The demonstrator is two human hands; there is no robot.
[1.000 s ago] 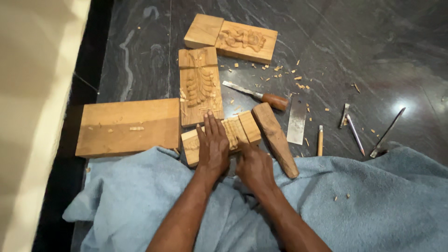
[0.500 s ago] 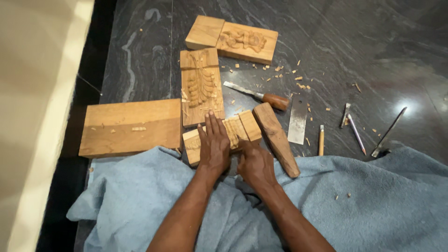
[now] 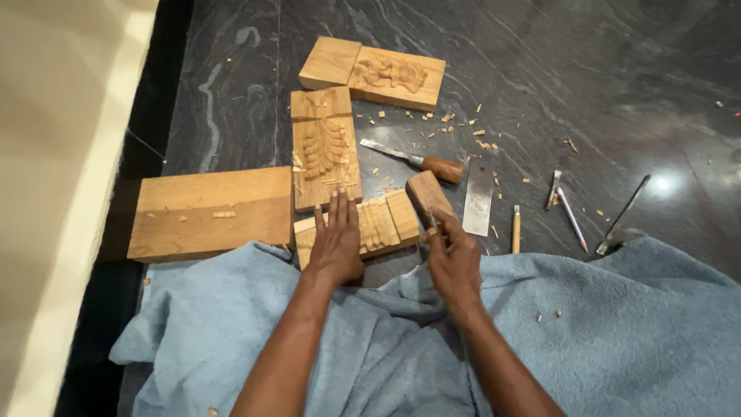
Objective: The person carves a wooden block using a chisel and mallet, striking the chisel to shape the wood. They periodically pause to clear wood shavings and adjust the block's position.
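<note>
Your left hand [image 3: 336, 243] lies flat, palm down, fingers spread and extended away from you, pressing on the carved wooden block [image 3: 370, 226]. Your right hand [image 3: 454, 259] is curled closed around the near end of the wooden mallet [image 3: 426, 197], whose rounded body points away from you and touches the right edge of the block; a small pale object shows at the fingertips, too small to identify. Both forearms reach out from the near edge over the blue cloth [image 3: 617, 332].

The carved block is pale wood, lying tilted on the dark stone floor [image 3: 602, 85] at the far edge of the cloth, with a row of parallel ridges cut across its middle.

Just beyond it lies a narrow panel [image 3: 324, 147] carved with a leaf-like relief; left of it, a plain flat plank [image 3: 208, 212]. Farther off rests a third panel [image 3: 374, 73] with shallow carving. Right of the mallet lie a wooden-handled chisel [image 3: 413, 158], a flat metal blade [image 3: 478, 199] and several slim tools [image 3: 571, 212], among scattered wood chips [image 3: 463, 131].
</note>
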